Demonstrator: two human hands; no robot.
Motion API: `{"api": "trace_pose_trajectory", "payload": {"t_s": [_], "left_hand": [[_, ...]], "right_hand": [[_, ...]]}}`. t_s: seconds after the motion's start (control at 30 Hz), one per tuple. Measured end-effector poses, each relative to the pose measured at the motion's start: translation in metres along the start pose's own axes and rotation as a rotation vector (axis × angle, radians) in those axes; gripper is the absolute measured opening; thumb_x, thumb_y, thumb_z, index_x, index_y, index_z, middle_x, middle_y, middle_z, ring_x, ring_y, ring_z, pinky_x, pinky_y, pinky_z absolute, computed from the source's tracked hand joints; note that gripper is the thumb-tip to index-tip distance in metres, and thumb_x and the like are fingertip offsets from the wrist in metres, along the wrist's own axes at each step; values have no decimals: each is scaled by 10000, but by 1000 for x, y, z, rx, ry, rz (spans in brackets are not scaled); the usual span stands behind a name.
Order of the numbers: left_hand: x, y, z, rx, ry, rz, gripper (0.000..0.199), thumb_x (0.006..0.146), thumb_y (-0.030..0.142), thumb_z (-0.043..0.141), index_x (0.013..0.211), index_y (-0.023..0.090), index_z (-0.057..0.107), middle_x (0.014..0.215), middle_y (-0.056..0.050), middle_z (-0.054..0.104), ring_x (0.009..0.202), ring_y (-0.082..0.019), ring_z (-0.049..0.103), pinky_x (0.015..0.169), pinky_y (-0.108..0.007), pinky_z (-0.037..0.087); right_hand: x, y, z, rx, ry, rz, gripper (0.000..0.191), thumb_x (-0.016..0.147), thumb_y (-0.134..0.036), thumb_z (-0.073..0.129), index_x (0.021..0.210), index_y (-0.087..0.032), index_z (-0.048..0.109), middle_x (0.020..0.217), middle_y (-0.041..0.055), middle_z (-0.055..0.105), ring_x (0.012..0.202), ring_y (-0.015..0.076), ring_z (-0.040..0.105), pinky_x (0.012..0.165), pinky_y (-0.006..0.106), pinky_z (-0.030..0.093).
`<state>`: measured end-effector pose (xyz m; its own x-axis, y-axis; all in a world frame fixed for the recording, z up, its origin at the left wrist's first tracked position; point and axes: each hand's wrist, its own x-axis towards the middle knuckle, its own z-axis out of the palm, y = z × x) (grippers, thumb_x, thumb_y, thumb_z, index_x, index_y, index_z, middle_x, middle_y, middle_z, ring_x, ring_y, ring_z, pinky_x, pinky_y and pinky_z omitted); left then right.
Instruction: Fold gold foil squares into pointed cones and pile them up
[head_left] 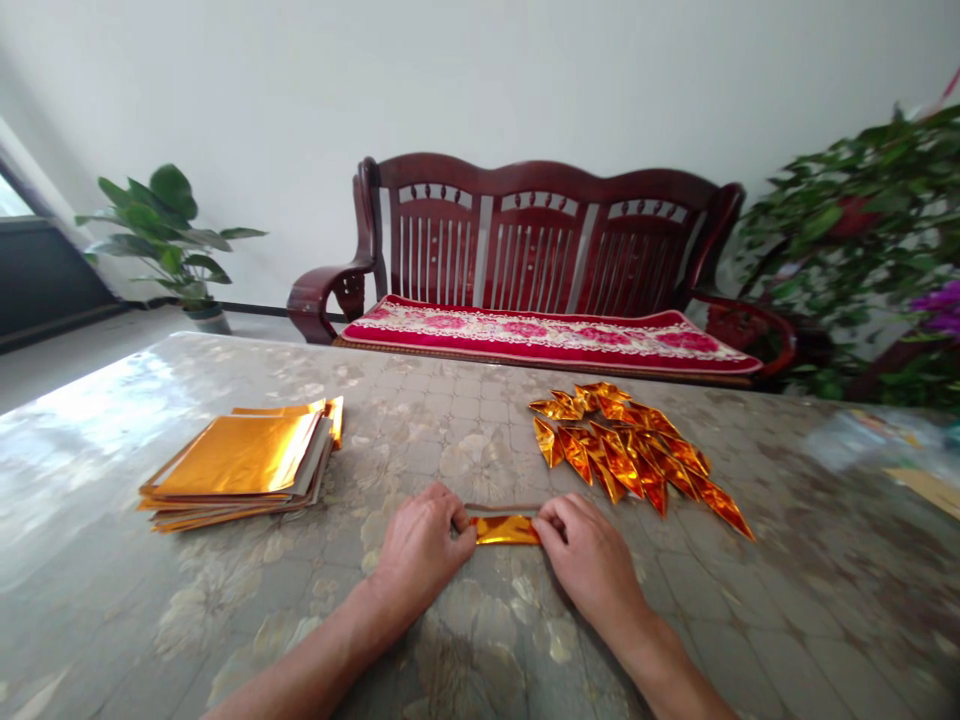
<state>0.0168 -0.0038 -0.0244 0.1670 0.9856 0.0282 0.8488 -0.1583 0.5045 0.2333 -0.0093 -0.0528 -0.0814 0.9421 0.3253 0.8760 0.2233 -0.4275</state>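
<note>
Between my two hands is a strip of folded gold foil paper [507,530], its shiny side facing me and a dull edge showing along its far side. My left hand [426,530] pinches its left end between thumb and fingers. At the right end, my right hand [586,545] holds it in the same kind of pinch. The strip is low over the table, and I cannot tell whether it touches. A stack of gold foil sheets [240,455] lies to the left. Several folded gold foil pieces with pointed ends [622,455] lie in a pile to the right.
The table [420,630] has a patterned, glossy cover. Clear plastic wrapping [874,440] lies at its right side. Behind stands a dark red wooden bench [540,180] with a red floral cushion [555,335]. Potted plants [169,215] stand on both sides.
</note>
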Motion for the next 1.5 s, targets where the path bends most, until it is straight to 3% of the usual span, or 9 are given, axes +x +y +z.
{"api": "trace_pose_trajectory", "payload": {"t_s": [0.93, 1.07, 1.2, 1.5], "left_hand": [[0, 1, 0, 102, -20, -59, 140, 843, 295, 600, 733, 225, 648, 859, -9, 659, 742, -167, 618, 632, -252, 332], [0, -3, 4, 79, 22, -49, 72, 828, 299, 629, 834, 232, 604, 902, 0, 620, 736, -161, 592, 645, -253, 338], [0, -8, 6, 65, 85, -55, 172, 806, 299, 664, 895, 229, 535, 947, -1, 569, 746, -160, 581, 655, -256, 356], [-4, -9, 4, 93, 130, 128, 115, 848, 245, 671, 839, 226, 557, 912, -4, 575, 881, -185, 580, 757, -276, 399]], "right_hand": [[-1, -4, -1, -74, 5, -60, 159, 857, -176, 527, 708, -230, 516, 768, 12, 583, 759, 185, 558, 675, 288, 377], [-2, -4, -1, -94, 13, -65, 155, 860, -181, 533, 713, -231, 524, 770, 10, 593, 760, 185, 559, 674, 289, 369], [-2, -4, -2, -128, 5, -53, 144, 868, -191, 542, 730, -231, 543, 775, 6, 603, 769, 185, 565, 669, 290, 355], [0, -5, -2, -160, -18, -28, 136, 868, -197, 552, 737, -230, 559, 783, 3, 613, 770, 185, 566, 655, 292, 333]]}}
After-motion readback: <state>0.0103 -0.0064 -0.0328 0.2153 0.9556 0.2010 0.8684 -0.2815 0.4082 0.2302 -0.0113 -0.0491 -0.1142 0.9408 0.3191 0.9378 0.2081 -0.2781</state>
